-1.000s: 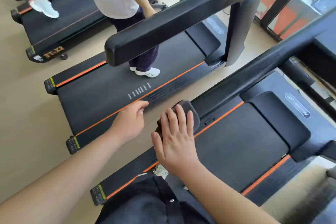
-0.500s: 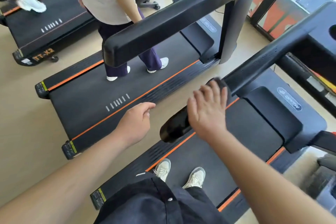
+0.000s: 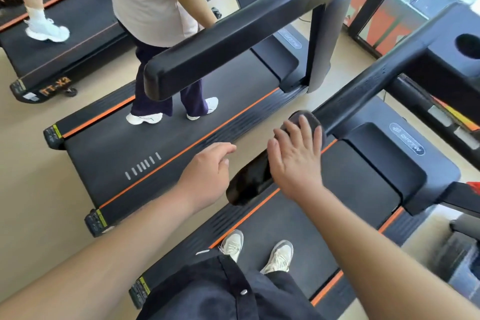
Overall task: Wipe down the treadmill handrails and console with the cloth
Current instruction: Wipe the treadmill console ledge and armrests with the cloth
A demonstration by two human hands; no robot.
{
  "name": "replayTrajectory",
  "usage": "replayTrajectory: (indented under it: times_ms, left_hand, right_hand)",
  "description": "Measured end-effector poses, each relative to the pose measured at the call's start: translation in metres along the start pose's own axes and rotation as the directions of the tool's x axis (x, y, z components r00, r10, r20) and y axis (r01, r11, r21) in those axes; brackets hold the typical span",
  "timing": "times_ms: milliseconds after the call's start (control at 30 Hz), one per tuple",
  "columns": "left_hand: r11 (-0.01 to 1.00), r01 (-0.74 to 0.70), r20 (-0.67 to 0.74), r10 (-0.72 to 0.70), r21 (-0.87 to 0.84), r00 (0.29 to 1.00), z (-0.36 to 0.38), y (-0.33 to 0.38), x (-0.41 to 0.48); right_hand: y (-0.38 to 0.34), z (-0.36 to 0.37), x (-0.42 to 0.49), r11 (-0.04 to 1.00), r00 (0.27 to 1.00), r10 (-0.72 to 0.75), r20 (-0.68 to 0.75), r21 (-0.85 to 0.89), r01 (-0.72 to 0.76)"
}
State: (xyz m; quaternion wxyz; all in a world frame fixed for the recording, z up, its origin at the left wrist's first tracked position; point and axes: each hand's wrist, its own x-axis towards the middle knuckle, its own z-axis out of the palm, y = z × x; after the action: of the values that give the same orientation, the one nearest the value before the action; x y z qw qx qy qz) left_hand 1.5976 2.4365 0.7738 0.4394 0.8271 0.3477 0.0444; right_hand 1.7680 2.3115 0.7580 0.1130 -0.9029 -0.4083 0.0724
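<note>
The person's R hand (image 3: 296,161) is lying flat, fingers straight & spread, pressing a dark grey cloth (image 3: 313,119) onto the top of the black handrail (image 3: 363,91). The cloth is showing just past the fingertips, draping over the rail. The L hand (image 3: 207,177) is hovering just left of the R hand, apart from the rail. Its fingers are curling loosely & holding nothing.

Well beyond the R fingertips, up & to the right, the console (image 3: 446,65) is showing a round cup hole. Right of the R hand, the motor cover (image 3: 384,164) is carrying an oval logo reading approx. "BPTW", though the letters are blurry.

Beyond the L hand, another person (image 3: 155,8) in white shoes is standing on the next treadmill (image 3: 155,151), which has orange stripes. Farther off, a 3rd treadmill (image 3: 67,42) is showing "TT-X2" in orange on its rear end. Yellow/black stickers are sitting on the rear corners, too small to read.
</note>
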Motion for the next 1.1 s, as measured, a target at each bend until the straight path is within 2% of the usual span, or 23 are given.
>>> replayTrajectory:
  times_ms: [33, 100, 167, 200, 267, 300, 367, 467, 567, 667, 767, 867, 1000, 1100]
  left_hand:
    - [1.000, -0.029, -0.025, 0.029, 0.001, 0.999, 0.003, 0.005, 0.002]
    - [0.997, -0.082, -0.070, 0.082, 0.006, 0.994, 0.010, 0.015, 0.007]
    - [0.994, -0.108, -0.078, 0.108, -0.001, 0.991, 0.017, 0.024, 0.007]
    - [0.993, -0.117, -0.069, 0.117, -0.007, 0.991, 0.020, 0.029, 0.006]
    - [0.995, -0.092, 0.004, 0.092, 0.036, 0.996, 0.030, 0.039, 0.002]
    - [0.992, -0.055, 0.057, 0.048, 0.111, 0.997, 0.037, 0.046, 0.001]
    - [0.938, 0.012, 0.117, -0.056, 0.346, 0.992, 0.054, 0.064, 0.005]
    - [0.831, 0.061, 0.090, -0.133, 0.553, 0.987, 0.080, 0.095, 0.037]
    - [0.845, 0.066, 0.138, -0.163, 0.531, 0.977, 0.091, 0.110, 0.088]
    - [0.882, 0.003, 0.150, -0.084, 0.472, 0.985, 0.093, 0.106, 0.102]
    - [0.887, -0.099, 0.142, 0.039, 0.450, 0.989, 0.085, 0.082, 0.064]
    - [0.860, -0.157, 0.197, 0.067, 0.486, 0.978, 0.065, 0.047, 0.011]
    - [0.914, -0.062, 0.224, -0.032, 0.401, 0.974, 0.053, 0.012, -0.026]
    - [0.937, -0.012, 0.235, -0.076, 0.350, 0.969, 0.048, 0.020, 0.002]
  right_hand:
    - [-0.013, 0.003, -0.012, 0.999, 1.000, -0.008, -0.021, 0.041, 0.009]
    - [-0.032, 0.008, -0.041, 0.982, 0.990, -0.138, 0.007, 0.132, 0.136]
    - [-0.033, 0.001, -0.063, 0.915, 0.967, -0.249, 0.061, 0.342, 0.214]
    - [-0.027, -0.006, -0.067, 0.855, 0.971, -0.233, 0.059, 0.487, 0.176]
    - [-0.004, -0.018, -0.066, 0.736, 0.997, -0.073, -0.017, 0.674, 0.065]
    - [0.010, -0.023, -0.062, 0.734, 0.996, 0.023, -0.082, 0.678, 0.039]
    - [0.035, -0.030, -0.054, 0.797, 0.974, 0.151, -0.170, 0.604, -0.018]
    - [0.056, -0.039, -0.049, 0.776, 0.954, 0.269, -0.136, 0.617, -0.131]
    - [0.065, -0.043, -0.049, 0.694, 0.930, 0.365, -0.030, 0.675, -0.251]
    - [0.063, -0.043, -0.051, 0.606, 0.907, 0.416, 0.070, 0.722, -0.334]
    - [0.056, -0.041, -0.057, 0.505, 0.881, 0.452, 0.143, 0.773, -0.384]
    - [0.045, -0.035, -0.062, 0.472, 0.880, 0.431, 0.200, 0.781, -0.408]
    - [0.029, -0.026, -0.071, 0.464, 0.886, 0.380, 0.266, 0.774, -0.431]
    - [0.022, -0.027, -0.070, 0.460, 0.886, 0.392, 0.249, 0.781, -0.423]
